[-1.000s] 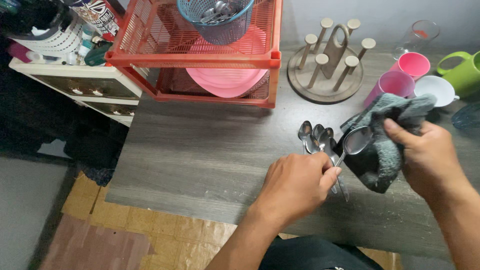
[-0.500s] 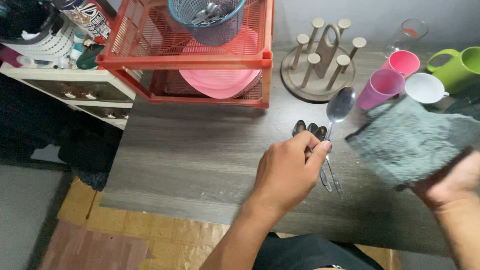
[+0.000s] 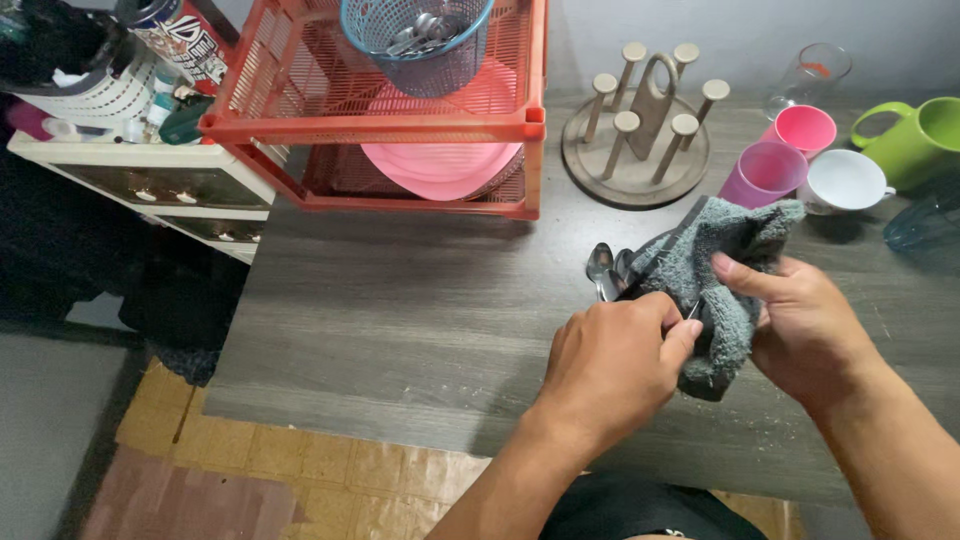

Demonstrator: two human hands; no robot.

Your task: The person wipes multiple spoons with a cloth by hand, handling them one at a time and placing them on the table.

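Head view, only one supplied. Left hand [image 3: 612, 362] closed, thumb and forefinger pinching a spoon handle [image 3: 692, 311] at the edge of a grey cloth [image 3: 715, 270]; spoon bowl hidden inside the cloth. Right hand [image 3: 805, 325] wrapped round the cloth, thumb pressed on top, cloth bunched over the spoon, just above a dark wood-grain table [image 3: 400, 310]. More spoons [image 3: 603, 265] flat on the table, partly covered by the cloth. Beyond: wooden peg mug stand [image 3: 640, 120], two pink cups [image 3: 780, 150], white cup [image 3: 845, 180], green mug [image 3: 915, 140], clear glass [image 3: 810, 75]. Red dish rack [image 3: 400, 120] at left rear, pink plates [image 3: 440, 165] inside, blue cutlery basket [image 3: 420, 40] on top.
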